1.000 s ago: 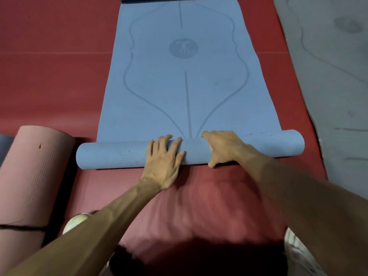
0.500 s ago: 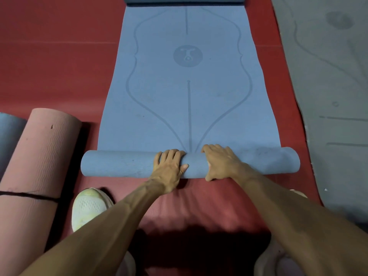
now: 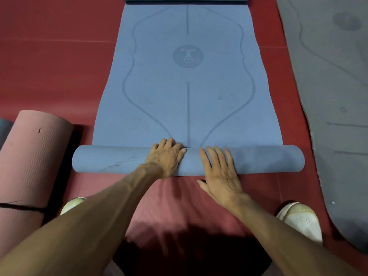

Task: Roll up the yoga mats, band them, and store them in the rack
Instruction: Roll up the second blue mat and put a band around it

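At your far left, a grey roll just shows at the frame edge. Beside it lies a pink mat, already rolled and cinched with a black band. I'd judge that one is ready for the rack, which is not in view. Your left shoe stands on the red floor between the pink mat and your forearm.

The mat in hand is the blue mat. Its near end is wound into a thin roll lying straight across in front of you, and most of its length is flat beyond. So this is the rolling step, early on.

Your left grip sits on the roll near its middle, fingers curled over the crest and down the far side, clasping it. Just to its right, your right grip lies flat with straight fingers pressed on top of the roll, heel at the near edge, holding nothing.

Next, push the roll forward along the centre line with even pressure from both grips. The ends reach well beyond your hands, so watch that neither side runs ahead and cones the roll.

Your right shoe is planted near the roll's right end. Past it a grey mat lies unrolled on the floor, waiting its turn.
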The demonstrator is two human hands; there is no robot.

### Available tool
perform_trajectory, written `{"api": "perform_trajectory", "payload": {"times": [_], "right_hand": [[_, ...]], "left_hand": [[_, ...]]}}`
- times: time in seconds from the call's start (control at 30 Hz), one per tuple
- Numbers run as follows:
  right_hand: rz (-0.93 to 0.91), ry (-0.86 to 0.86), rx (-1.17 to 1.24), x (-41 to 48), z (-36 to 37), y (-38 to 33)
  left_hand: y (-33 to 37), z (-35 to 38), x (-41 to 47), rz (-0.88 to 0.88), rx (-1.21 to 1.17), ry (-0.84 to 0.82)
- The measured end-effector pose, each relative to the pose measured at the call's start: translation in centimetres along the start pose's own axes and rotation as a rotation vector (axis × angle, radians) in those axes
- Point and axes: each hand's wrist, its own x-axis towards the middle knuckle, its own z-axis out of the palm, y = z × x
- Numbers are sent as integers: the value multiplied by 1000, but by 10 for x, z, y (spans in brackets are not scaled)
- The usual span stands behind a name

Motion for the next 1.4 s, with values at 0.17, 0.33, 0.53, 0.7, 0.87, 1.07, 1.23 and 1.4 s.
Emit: {"api": "perform_trajectory", "payload": {"times": [0.17, 0.33, 0.53, 0.7, 0.87, 1.07, 1.23, 1.4], "right_hand": [[-32, -1, -43, 12, 4, 10], [-10, -55, -40, 36, 6, 17], [-13, -238, -31, 71, -6, 30], [-12, -352, 76, 99, -23, 42], [24, -491, 177, 97, -37, 44], [48, -736, 265, 69, -53, 45], [57, -855, 296, 49, -48, 46], [40, -704, 279, 34, -34, 47]], "left_hand": [[-4, -7, 20, -20, -102, -19], [-6, -14, 34, -54, -167, 13], [-12, -15, 24, 14, 12, 110], [-27, -13, -6, -100, 10, 183], [-24, -8, -37, -107, -8, 214], [-4, 7, -65, -123, -9, 176], [11, 24, -76, -137, 9, 133], [8, 30, -75, -118, 17, 105]]}}
